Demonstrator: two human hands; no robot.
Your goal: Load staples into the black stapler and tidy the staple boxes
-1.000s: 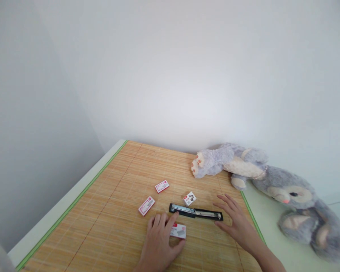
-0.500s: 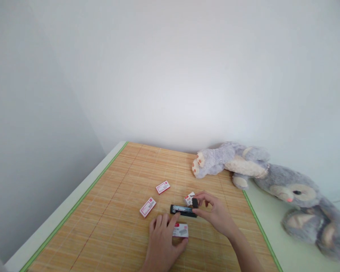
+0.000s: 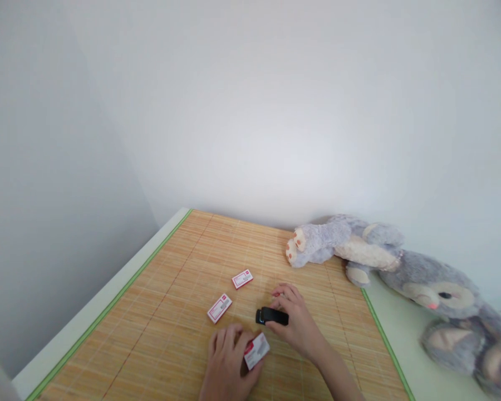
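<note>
A black stapler lies on the mat with its top down over its base. My right hand closes round its right end, thumb along the near side. My left hand grips a small white-and-red staple box, tilted, between thumb and fingers, just in front of the stapler. Further left are two more staple boxes, a nearer one and a farther one, both lying flat and apart from my hands. Behind my right fingers, another small box is almost wholly hidden.
A bamboo mat with a green border covers the pale table. Along the right back edge lies a large grey plush toy, partly over the mat. A white wall rises directly behind.
The stapler's top has swung down, covering the staple channel that was showing. My right hand has shifted left onto it. My left hand has moved slightly left and tilted its box.
</note>
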